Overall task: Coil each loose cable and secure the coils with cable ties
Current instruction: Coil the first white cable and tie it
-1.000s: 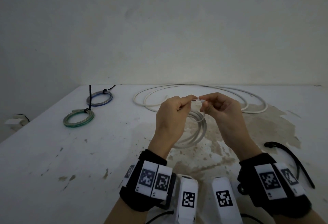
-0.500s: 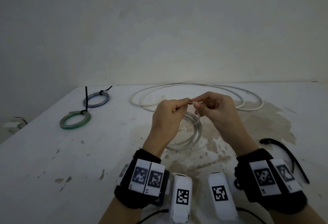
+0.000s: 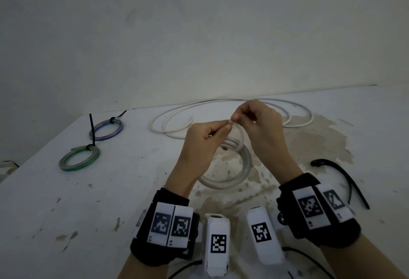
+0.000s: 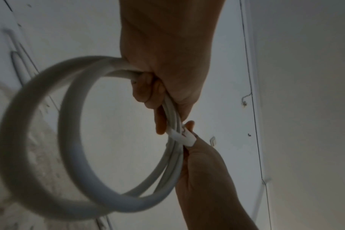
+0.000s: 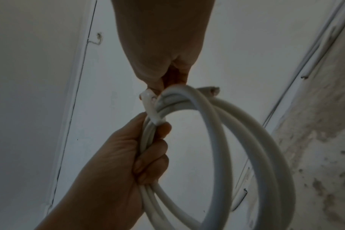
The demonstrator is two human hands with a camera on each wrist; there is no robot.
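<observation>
Head view: my left hand [image 3: 204, 138] and right hand [image 3: 257, 121] are raised above the table [image 3: 66, 201], fingertips meeting over the white coil [image 3: 230, 168], which hangs below them just off the stained centre patch. Loose white cable [image 3: 177, 121] lies in wide loops behind, far centre to far right. Blue coil [image 3: 106, 129] and green coil [image 3: 78, 159] sit far left, each with a black tie; a spare black cable tie [image 3: 345, 177] lies near right. Left wrist view: my left-hand fingers [image 4: 148, 91] are curled tight round the bundled strands, index along them; a white cable tie [image 4: 182, 137] wraps the bundle just beyond, and my right hand [image 4: 203, 179] pinches its head. Right wrist view: my right thumb and fingertips are closed together on the tie's end [image 5: 148, 96], the strap running down round the strands to my left hand [image 5: 118, 163], which is clamped on the coil [image 5: 236, 147]. One cut cable end sticks out just past the pinch.
</observation>
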